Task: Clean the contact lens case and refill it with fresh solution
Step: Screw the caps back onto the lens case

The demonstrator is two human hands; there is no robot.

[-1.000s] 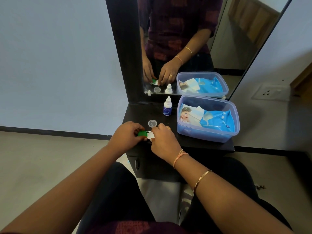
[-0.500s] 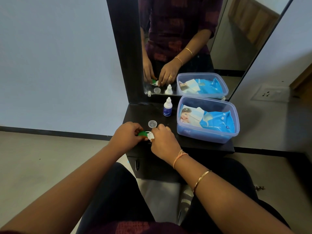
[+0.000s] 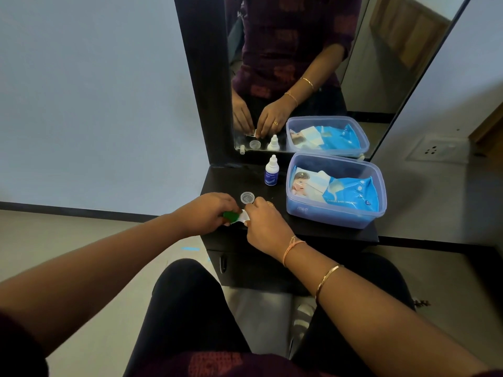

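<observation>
Small dark shelf (image 3: 321,232) with a mirror (image 3: 299,63) standing on its far edge. The near edge runs just under both hands, the left edge is beside the left wrist, and the right edge is just past the tub. The blue-tinted plastic tub (image 3: 326,214) fills the right half of the shelf, almost from far edge to near edge, and a blue wipes pack (image 3: 351,193) lies inside it. The solution bottle (image 3: 271,174) stands upright at far centre, just left of the tub and apart from it. A clear cap (image 3: 247,198) lies open side up between the bottle and the hands, just beyond the right fingertips. Bare shelf shows left of the bottle and around the cap. Floor lies open on the left.

The contact lens case (image 3: 236,216) is at the near-left corner, between the two hands. Cannot tell whether it rests on the shelf or is lifted.

Left hand (image 3: 206,212): fingers curled, gripping the end with the green cap (image 3: 230,215). Right hand (image 3: 265,224): fingers bent inward, pinching the white end. Its fingertips are mostly hidden behind the knuckles. The hands are nearly touching. Both forearms reach in over the lap.
</observation>
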